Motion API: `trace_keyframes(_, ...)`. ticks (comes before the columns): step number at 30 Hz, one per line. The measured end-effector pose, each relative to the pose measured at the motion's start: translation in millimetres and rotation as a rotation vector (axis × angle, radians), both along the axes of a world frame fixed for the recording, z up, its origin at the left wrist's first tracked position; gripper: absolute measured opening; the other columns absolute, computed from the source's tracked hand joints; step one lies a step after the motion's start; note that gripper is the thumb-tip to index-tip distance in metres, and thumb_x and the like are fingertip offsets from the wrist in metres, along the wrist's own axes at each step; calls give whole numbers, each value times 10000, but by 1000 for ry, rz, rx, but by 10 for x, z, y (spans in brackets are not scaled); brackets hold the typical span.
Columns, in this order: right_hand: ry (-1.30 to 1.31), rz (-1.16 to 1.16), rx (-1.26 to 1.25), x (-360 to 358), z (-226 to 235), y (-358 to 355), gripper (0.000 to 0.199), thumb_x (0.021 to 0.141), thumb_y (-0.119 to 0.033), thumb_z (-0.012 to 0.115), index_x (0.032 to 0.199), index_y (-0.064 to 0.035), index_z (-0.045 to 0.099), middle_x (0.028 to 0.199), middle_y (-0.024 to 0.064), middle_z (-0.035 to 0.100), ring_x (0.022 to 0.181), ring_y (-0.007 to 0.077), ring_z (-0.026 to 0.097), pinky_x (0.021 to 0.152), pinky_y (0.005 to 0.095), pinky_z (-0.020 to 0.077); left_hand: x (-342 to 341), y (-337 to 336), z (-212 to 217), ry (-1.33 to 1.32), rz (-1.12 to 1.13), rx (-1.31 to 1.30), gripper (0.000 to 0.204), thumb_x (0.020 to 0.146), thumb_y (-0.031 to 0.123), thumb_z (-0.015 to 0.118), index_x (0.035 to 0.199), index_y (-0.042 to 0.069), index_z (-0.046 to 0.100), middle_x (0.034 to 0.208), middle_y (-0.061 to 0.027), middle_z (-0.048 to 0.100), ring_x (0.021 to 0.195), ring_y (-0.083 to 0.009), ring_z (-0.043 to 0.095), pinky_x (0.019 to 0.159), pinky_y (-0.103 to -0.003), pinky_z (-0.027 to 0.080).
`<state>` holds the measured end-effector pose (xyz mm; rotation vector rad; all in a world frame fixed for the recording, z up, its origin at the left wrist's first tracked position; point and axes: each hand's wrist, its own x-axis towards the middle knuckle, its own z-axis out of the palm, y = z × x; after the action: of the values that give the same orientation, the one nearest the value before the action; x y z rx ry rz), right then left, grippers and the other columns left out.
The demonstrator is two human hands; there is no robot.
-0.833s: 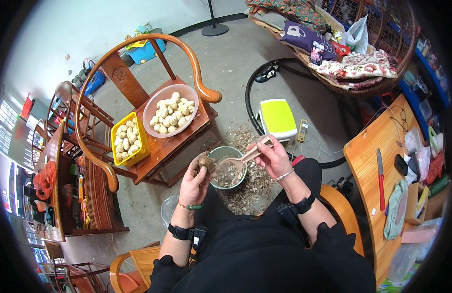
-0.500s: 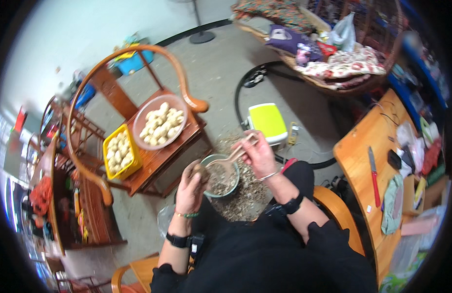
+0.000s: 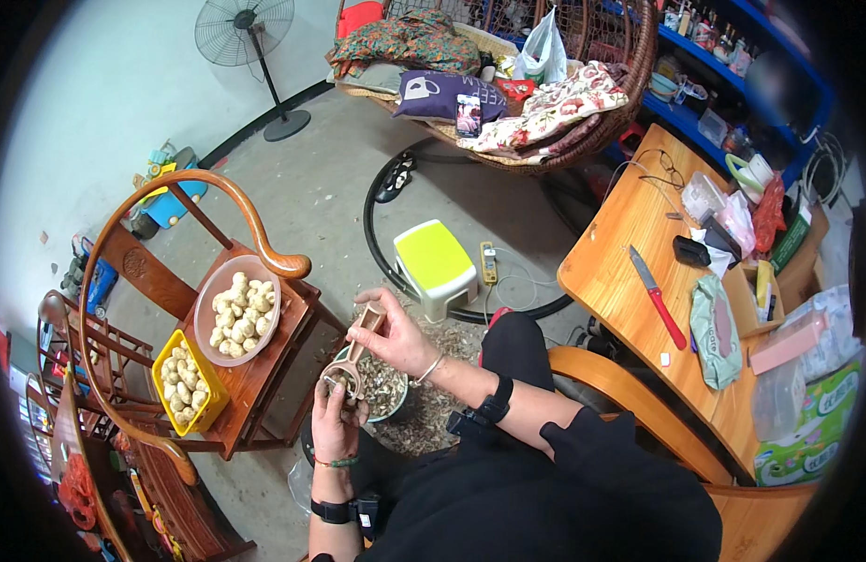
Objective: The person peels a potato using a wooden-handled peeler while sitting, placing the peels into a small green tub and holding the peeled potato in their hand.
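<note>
Small brown nut (image 3: 337, 391), gripped in the left hand (image 3: 335, 423) inside the ring of a wooden cracker (image 3: 354, 354) held closed in the right hand (image 3: 396, 339), sits above the shell-filled bowl (image 3: 386, 386) so husks drop in; farther left, a pink bowl (image 3: 236, 309) and yellow basket (image 3: 189, 382) on the wooden chair (image 3: 264, 361) keep pale kernels within reach.

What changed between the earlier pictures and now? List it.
The right hand swung its peeler from reaching across the bowl to pointing down onto the small brown item in the left hand. The left hand dropped from the bowl's left rim to its near side. Both kept their grip. The pink bowl and yellow tub stay on the chair seat.
</note>
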<state>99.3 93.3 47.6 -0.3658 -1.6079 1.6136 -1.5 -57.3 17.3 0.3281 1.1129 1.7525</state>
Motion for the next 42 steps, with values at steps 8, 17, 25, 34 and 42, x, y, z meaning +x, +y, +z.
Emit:
trace_keyframes(8, -54, 158, 217, 111, 418, 55, 251, 763, -100, 715, 924, -64, 526, 792, 10, 607, 729, 79, 594, 627, 214, 473, -104, -111, 94, -208, -283, -91, 309, 849, 365, 503, 966, 81, 536, 647, -118, 522, 343, -129, 347, 306, -199, 252)
trace_keyframes(17, -172, 188, 410, 91, 568, 152, 269, 708, -144, 769, 744, -56, 517, 743, 20, 604, 654, 70, 573, 550, 214, 437, -41, -136, 133, -519, -531, -30, 306, 858, 330, 449, 987, 69, 541, 590, -132, 478, 346, -115, 324, 321, -199, 258)
trace_keyframes(25, -54, 157, 375, 45, 561, 96, 265, 715, -143, 748, 692, -48, 502, 648, 29, 528, 555, 117, 497, 508, 250, 392, -86, -145, 113, -658, -565, 18, 380, 875, 330, 385, 1041, 23, 535, 603, -121, 463, 342, -102, 321, 318, -194, 273)
trace_keyframes(34, -81, 31, 567, -53, 561, 19, 268, 737, -150, 711, 630, -46, 488, 589, 51, 494, 554, 181, 487, 516, 295, 382, -63, -141, -40, -723, -577, -6, 386, 872, 329, 369, 1051, 29, 533, 637, -127, 479, 349, -104, 326, 322, -194, 271)
trace_keyframes(42, -107, -180, 446, -151, 477, -45, 252, 778, -157, 678, 638, -46, 500, 546, 26, 485, 497, 99, 460, 456, 260, 360, 40, -137, 88, -519, -419, -82, 450, 913, 458, 305, 982, 75, 532, 638, -118, 496, 383, -130, 361, 342, -219, 276)
